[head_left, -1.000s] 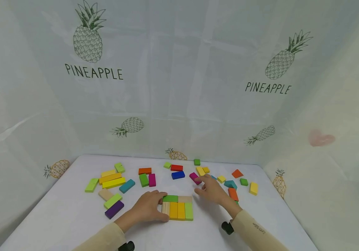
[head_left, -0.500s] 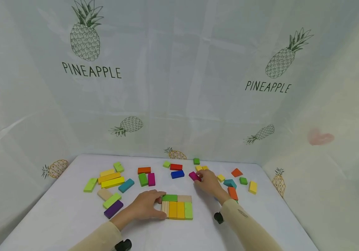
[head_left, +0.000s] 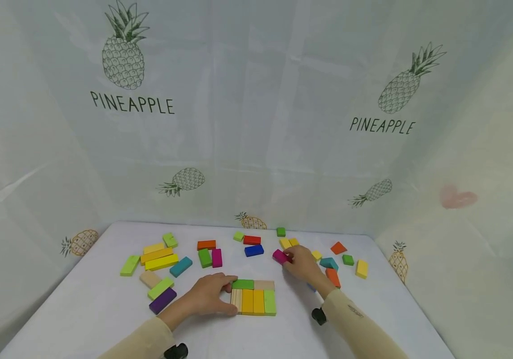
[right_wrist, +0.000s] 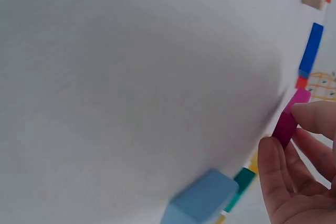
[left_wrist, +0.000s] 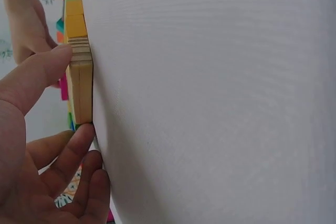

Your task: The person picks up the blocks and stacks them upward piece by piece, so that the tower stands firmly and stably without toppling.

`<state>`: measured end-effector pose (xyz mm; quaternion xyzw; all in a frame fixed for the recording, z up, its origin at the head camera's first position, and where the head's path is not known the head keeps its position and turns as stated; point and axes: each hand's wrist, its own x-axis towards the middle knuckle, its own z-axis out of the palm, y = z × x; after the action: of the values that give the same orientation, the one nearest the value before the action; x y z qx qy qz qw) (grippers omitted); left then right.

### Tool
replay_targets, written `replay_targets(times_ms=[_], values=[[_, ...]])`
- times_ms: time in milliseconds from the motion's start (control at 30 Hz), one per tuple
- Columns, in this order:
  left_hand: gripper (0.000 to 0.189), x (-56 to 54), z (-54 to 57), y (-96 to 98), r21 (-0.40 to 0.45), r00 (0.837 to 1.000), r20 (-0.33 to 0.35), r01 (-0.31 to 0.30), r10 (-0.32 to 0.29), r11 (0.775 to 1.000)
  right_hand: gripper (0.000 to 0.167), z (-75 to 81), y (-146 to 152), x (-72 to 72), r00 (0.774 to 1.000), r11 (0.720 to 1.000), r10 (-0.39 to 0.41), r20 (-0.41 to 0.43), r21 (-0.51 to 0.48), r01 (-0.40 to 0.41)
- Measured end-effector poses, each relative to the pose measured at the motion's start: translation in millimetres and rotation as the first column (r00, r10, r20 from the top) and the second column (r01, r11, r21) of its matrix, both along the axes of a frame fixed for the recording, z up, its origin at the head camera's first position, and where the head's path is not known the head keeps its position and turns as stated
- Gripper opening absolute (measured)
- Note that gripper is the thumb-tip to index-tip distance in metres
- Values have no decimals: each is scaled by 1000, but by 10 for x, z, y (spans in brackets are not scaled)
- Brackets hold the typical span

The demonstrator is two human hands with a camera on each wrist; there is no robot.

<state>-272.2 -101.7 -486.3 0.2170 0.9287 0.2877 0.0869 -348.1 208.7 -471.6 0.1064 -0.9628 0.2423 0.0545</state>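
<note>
On the white table lies a flat rectangle of wooden building blocks (head_left: 254, 302) in green, tan, yellow and lime, fitted side by side. My left hand (head_left: 209, 295) holds its left end, thumb at the near corner and fingers at the far one. The left wrist view shows that thumb on a striped wood block (left_wrist: 80, 51). Beyond the rectangle and to its right, my right hand (head_left: 304, 264) pinches a magenta block (head_left: 279, 257). In the right wrist view the magenta block (right_wrist: 290, 116) is between thumb and fingers, tilted.
Several loose blocks lie at the left, among them a purple block (head_left: 163, 301) and a teal block (head_left: 181, 267). A blue block (head_left: 254, 250) and a red block (head_left: 252, 240) sit behind the rectangle. To the right are an orange triangle (head_left: 338, 248) and a yellow block (head_left: 361, 269).
My right hand has come onto the magenta block, taken it between thumb and fingers, and shifted it slightly towards me. The left hand stays at the rectangle's left end.
</note>
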Motion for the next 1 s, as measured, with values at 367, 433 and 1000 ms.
replay_targets(times_ms=[367,433,1000], values=[[87,-34,-16,-56,-2,999,38,23,-23,1000,33,209,25,623,966,966,257,-18,-4,-258],[87,-23,9,-68,2,998,46,31,-31,1000,34,221,-1,756,953,953,302,4,-16,-302],[81,-14,55,-110,-14,996,32,79,-79,997,30,118,-377,1263,879,883,464,109,27,-469]])
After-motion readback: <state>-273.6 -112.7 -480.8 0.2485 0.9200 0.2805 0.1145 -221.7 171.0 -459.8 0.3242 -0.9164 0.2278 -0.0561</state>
